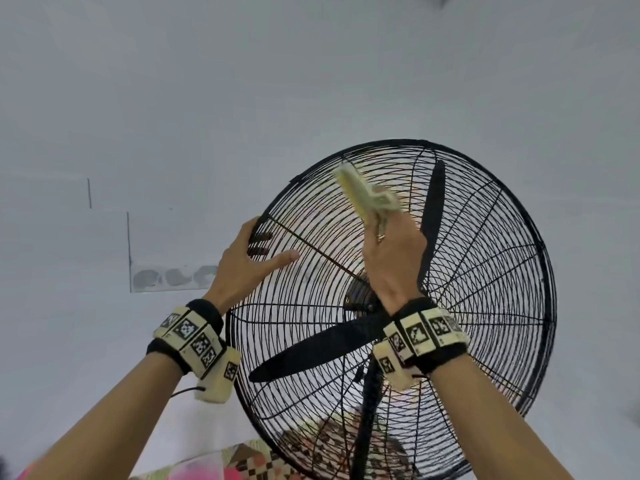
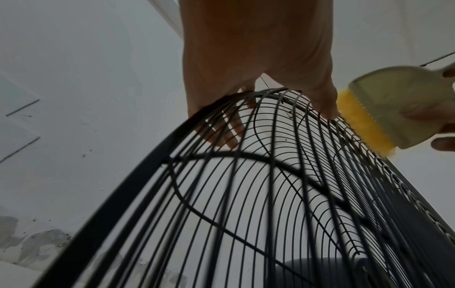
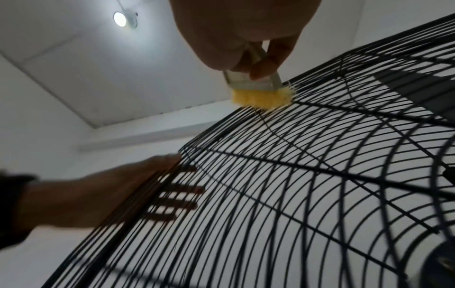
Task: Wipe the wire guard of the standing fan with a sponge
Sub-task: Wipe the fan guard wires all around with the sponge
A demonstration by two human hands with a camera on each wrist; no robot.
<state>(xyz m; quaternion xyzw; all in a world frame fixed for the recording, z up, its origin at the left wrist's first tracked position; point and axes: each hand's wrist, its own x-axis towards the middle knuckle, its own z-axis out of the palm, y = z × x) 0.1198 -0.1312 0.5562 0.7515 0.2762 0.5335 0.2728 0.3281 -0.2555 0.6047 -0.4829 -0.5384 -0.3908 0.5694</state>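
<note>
Nearest to the head camera were the two bare forearms, each with a black wristband [image 1: 204, 320] that carried cream blocks printed with black-and-white square markers. The left hand [image 1: 242, 268] held the upper left rim of the round black wire guard [image 1: 485, 271] of the standing fan. Its fingers [image 3: 179, 192] were hooked over the rim and lay behind the wires, and the thumb was stretched along the front of the guard. The right hand [image 1: 391, 258] was raised in front of the guard, a little above the dark hub [image 1: 360, 299], and its fingers pinched the pale translucent plastic handle of a cleaning tool with a yellow fibrous pad [image 3: 261, 98]. The tool looked more like a small brush than a sponge. The yellow pad touched the wires near the top of the guard, to the right of the left hand and close to its thumb [image 2: 320, 101]. Behind the wires the black fan blades [image 1: 433, 216] were visible. Behind the fan stood a pale grey wall [image 1: 311, 81], and in the right wrist view a round lit ceiling lamp [image 3: 119, 19] was seen.
</note>
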